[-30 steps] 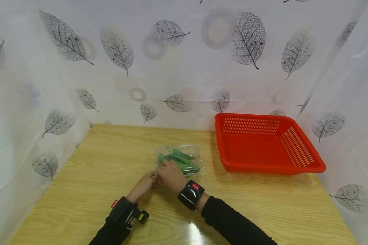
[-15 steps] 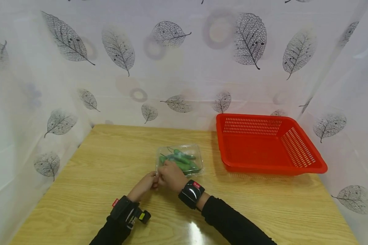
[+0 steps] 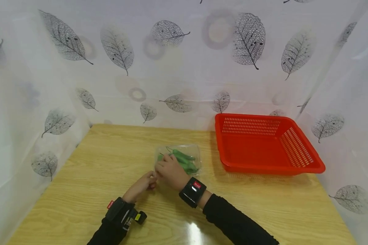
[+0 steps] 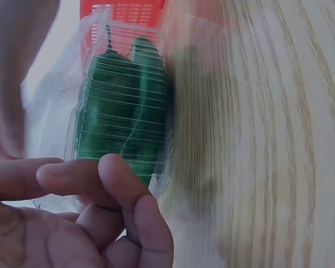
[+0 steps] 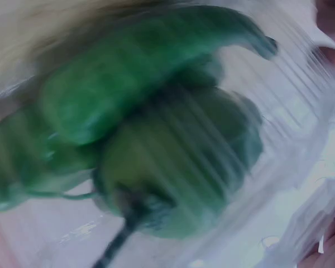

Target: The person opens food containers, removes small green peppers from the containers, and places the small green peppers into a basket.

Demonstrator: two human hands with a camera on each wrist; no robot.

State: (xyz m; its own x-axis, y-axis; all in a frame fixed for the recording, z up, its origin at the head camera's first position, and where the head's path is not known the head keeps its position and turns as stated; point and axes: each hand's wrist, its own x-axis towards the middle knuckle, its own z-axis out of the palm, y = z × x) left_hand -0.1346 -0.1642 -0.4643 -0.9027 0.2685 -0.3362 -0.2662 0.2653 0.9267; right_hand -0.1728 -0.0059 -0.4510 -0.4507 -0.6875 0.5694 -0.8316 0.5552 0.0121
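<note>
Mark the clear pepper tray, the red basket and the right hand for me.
clear pepper tray (image 3: 192, 150): head view, far right part of its clear cover.
red basket (image 3: 306, 169): head view, near rim.
right hand (image 3: 171, 172): head view, back of the hand.

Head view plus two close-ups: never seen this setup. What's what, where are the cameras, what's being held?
No machine here: a person works with bare hands and wears three cameras. The wide picture comes from the head, looking down at a wooden table. The two blurry close-ups come from cameras strapped on each wrist. On the table sit a clear tray of green peppers and, to its right, a red basket with nothing seen in it. Both hands meet at the tray's near left corner: the right hand lies over that end, the left hand has curled fingers at its edge. The exact grip is hidden, possibly on thin plastic wrap around the tray.
</note>
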